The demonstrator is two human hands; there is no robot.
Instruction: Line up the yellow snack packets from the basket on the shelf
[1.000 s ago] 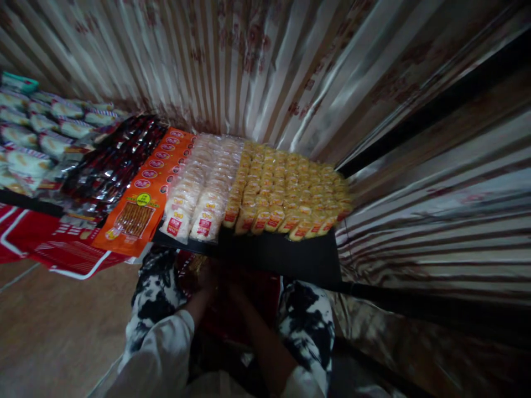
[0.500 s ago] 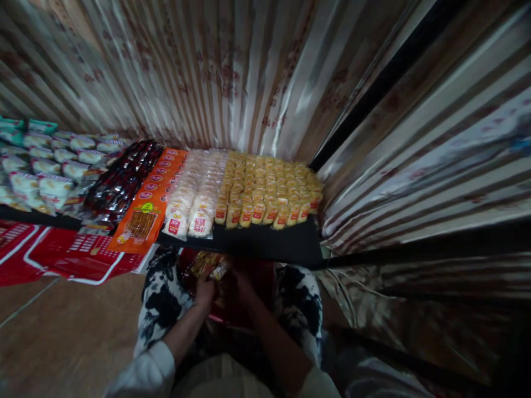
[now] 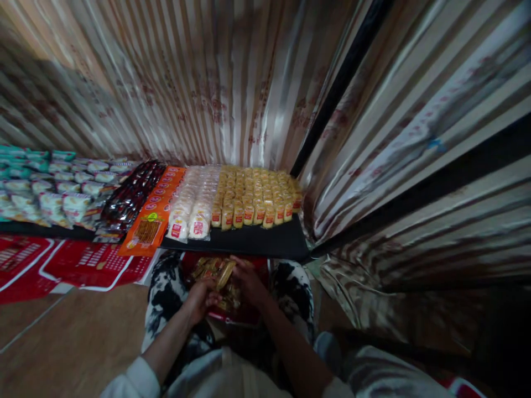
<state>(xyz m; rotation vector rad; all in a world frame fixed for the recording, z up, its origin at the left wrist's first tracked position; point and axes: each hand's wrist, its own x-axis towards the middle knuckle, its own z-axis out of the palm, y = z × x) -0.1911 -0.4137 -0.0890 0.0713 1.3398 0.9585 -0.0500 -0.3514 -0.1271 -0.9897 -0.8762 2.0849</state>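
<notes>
Between my knees is a red container (image 3: 244,316), with many small gold-wrapped snack packets (image 3: 203,268) inside. One longer gold snack packet (image 3: 225,275) is held slanted above the others. My right hand (image 3: 248,281) grips its upper end, fingers closed. At its lower end my left hand (image 3: 201,298) has its fingers curled around the wrapper edge; the exact grip is dim and partly hidden.
A black shelf (image 3: 249,241) crosses in front, close above the container. On it stand rows of yellow-wrapped cakes (image 3: 257,193), white-wrapped round packets (image 3: 188,210), an orange bag (image 3: 149,221) and dark packets (image 3: 130,199). Red printed bags (image 3: 91,262) hang at left; striped curtains (image 3: 186,83) enclose the back.
My hands have moved apart slightly, and the long gold packet now shows clearly between them, with more of the container's contents visible. The view has shifted slightly right.
</notes>
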